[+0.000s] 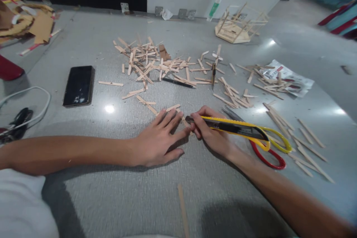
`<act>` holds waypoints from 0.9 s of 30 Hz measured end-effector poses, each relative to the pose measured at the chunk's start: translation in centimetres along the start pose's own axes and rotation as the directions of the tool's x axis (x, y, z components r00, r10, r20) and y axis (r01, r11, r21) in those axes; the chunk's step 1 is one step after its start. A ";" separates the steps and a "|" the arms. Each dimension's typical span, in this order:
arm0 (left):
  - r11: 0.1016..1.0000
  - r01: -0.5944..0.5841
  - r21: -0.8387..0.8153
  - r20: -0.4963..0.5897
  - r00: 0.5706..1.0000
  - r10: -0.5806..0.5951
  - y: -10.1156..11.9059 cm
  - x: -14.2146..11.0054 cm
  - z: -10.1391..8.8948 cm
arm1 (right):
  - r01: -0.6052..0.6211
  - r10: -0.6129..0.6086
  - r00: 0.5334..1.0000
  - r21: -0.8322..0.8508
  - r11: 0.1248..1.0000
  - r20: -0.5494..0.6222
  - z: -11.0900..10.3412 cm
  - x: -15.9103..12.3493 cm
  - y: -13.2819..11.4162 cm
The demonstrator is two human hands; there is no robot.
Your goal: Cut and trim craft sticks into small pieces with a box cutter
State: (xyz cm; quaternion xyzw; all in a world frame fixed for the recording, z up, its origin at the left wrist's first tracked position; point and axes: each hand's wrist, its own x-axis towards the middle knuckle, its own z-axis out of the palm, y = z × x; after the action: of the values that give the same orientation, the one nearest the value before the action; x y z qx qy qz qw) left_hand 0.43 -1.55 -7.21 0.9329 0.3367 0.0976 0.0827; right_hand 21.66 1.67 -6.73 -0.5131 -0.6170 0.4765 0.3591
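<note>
Grey tabletop (117, 200), wooden stick (183, 119) between hands (157, 143), yellow cutter (235, 128) in right hand (213, 135)

The desk (111, 200) has a grey, reflective surface. Loose wooden sticks (167, 66) lie heaped near its centre and scattered to the right. A black pen (178, 82) lies at the heap's near edge; a smartphone (79, 85) lies flat at left, near a white cable (50, 98). A polygonal stick frame (234, 35) stands toward the rear.

Forward-down head view, tabletop (122, 200) seemingly near
</note>
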 end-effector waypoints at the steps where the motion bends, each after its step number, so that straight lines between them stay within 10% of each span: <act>1: 1.000 0.000 -0.003 0.004 1.000 0.000 0.0 0.0 0.0 | -0.002 0.002 1.000 0.004 1.000 0.000 0.1 0.0 -0.1; 27: 0.991 0.130 -0.023 0.049 0.990 -0.129 -1.9 1.8 0.1 | 0.238 -0.262 0.965 -0.392 0.889 -0.007 0.3 0.1 0.1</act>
State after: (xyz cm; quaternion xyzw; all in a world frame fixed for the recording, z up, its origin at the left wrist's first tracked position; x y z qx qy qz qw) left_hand 0.64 1.08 -7.53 0.9099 0.3932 0.0743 0.1092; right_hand 21.39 1.73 -6.91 -0.5041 -0.7489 0.2795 0.3271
